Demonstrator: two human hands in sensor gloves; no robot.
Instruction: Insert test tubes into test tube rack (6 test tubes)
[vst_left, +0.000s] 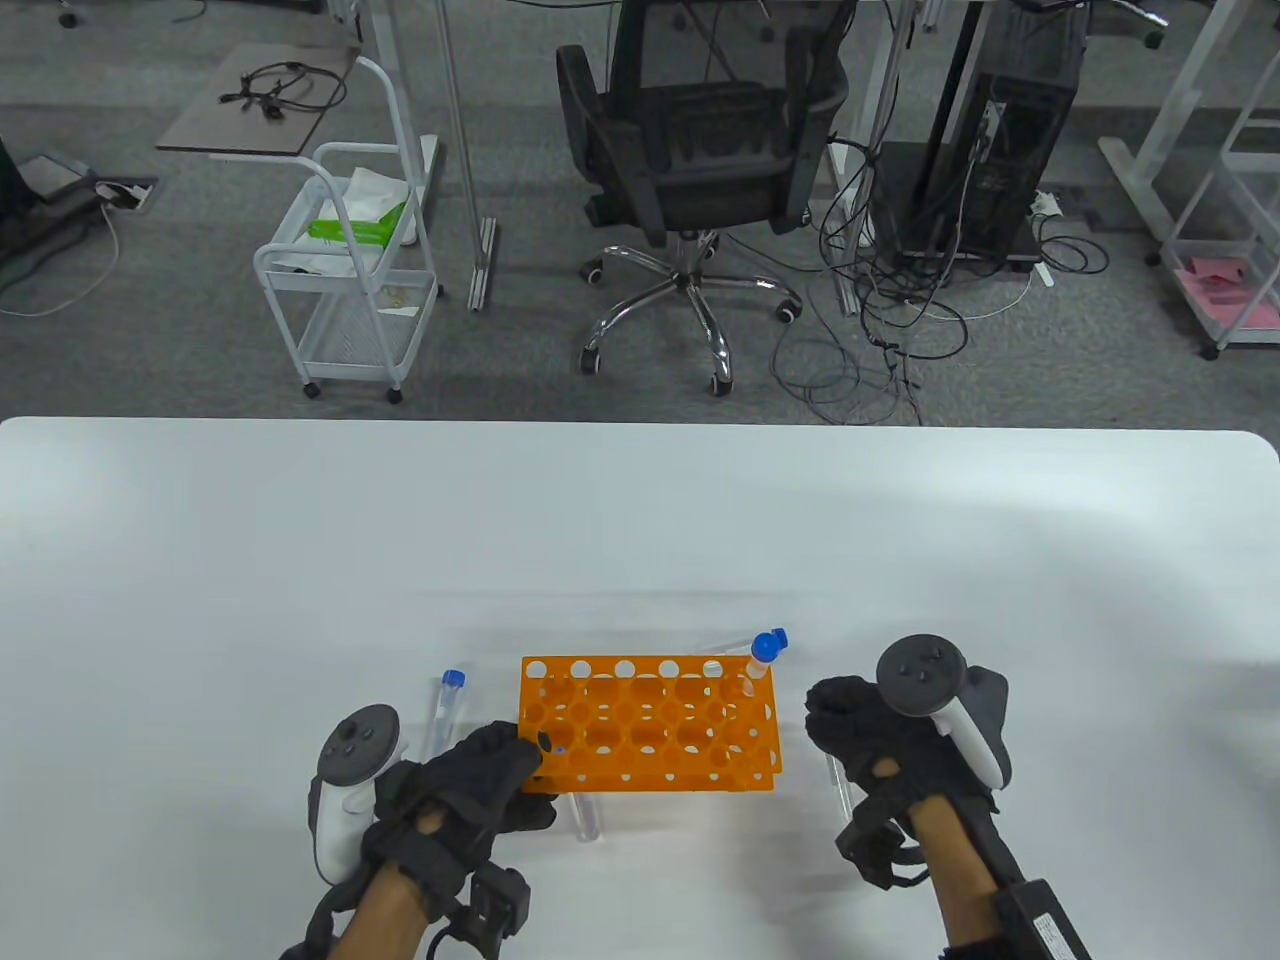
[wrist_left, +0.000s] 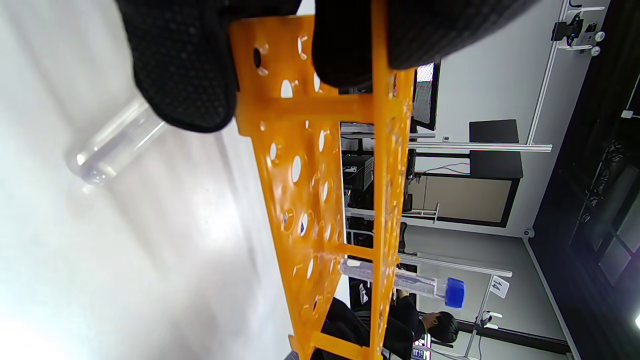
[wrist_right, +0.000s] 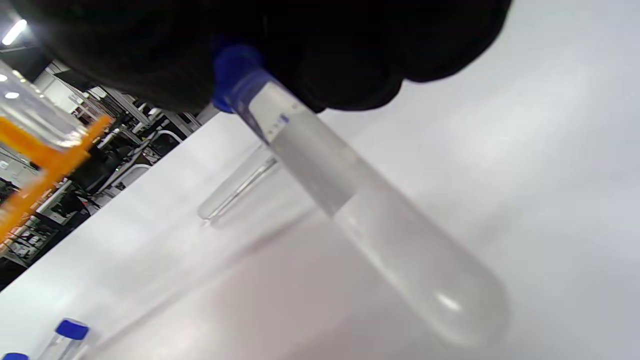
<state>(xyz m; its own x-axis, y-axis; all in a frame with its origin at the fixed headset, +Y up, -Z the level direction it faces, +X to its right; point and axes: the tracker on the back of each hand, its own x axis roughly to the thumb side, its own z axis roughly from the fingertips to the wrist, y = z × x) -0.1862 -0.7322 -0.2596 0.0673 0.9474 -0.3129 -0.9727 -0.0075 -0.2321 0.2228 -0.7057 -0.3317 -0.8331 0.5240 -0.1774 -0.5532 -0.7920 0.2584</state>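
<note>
Test tube (wrist_right: 350, 200) gripped by right hand (vst_left: 880, 740) — could slip or miss a hole; left hand (vst_left: 480, 790) steadies orange rack (vst_left: 650, 725) — letting go risks tipping.

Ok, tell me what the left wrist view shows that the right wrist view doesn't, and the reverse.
Only the left wrist view: the left hand gripping the end of the orange rack, and a capped tube standing in a far hole.

Only the right wrist view: the right hand holding a blue-capped tube by its cap end, above the table, plus two blue caps at the bottom left.

Both: the white table, a slice of orange rack, and a loose clear tube lying on the table.
</note>
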